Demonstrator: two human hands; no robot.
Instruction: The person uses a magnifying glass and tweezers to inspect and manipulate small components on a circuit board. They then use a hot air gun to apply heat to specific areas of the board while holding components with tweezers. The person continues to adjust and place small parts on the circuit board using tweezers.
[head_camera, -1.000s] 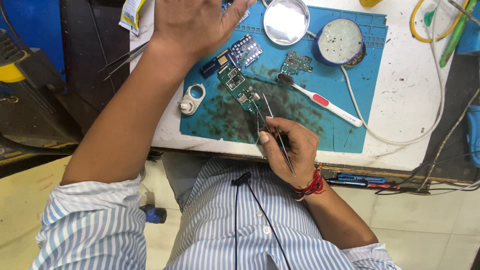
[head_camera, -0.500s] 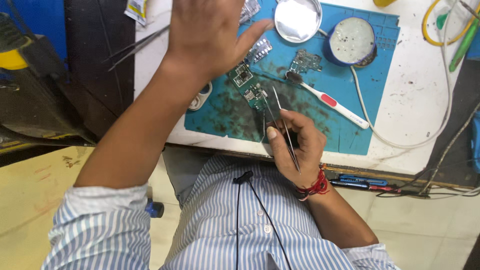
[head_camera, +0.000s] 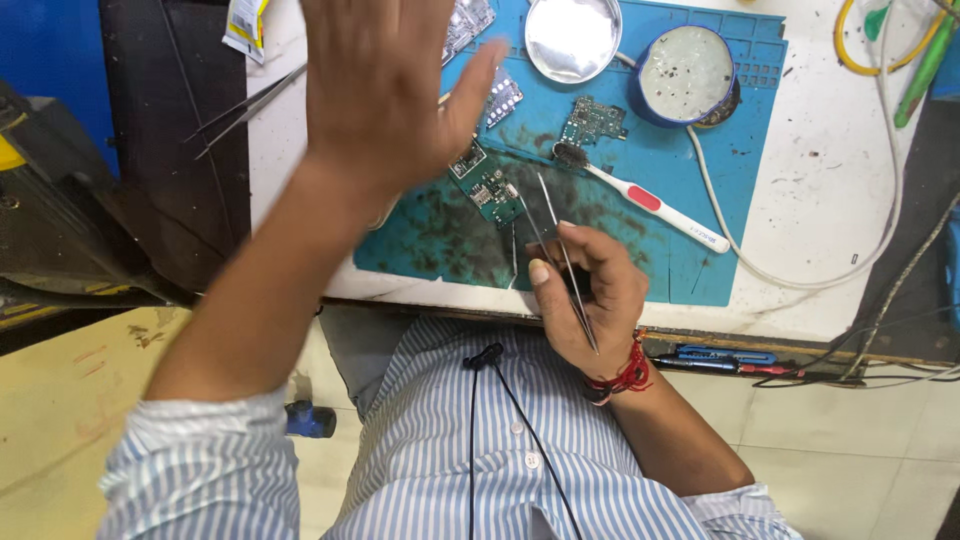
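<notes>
1. The right hand (head_camera: 590, 300) pinches a pair of tweezers (head_camera: 560, 255) between thumb and fingers; the tips point at a small green circuit board (head_camera: 492, 195) on the blue work mat (head_camera: 700, 260).
2. The left hand (head_camera: 385, 85) is raised above the mat with fingers spread, holding nothing. It hides part of the mat beneath it.
3. The circuit board lies flat near the mat's front-left area, just beside a second small board (head_camera: 467, 158). Whether the tweezer tips touch the board cannot be told.
4. For good control, the heel of the right hand should rest at the table edge (head_camera: 800, 325), so that the tips move by finger action alone.
5. Grip pressure should stay light; a hard squeeze could flick a small part away.
6. A toothbrush (head_camera: 640, 198) lies near the board, and a further board (head_camera: 593, 120) sits behind it.
</notes>
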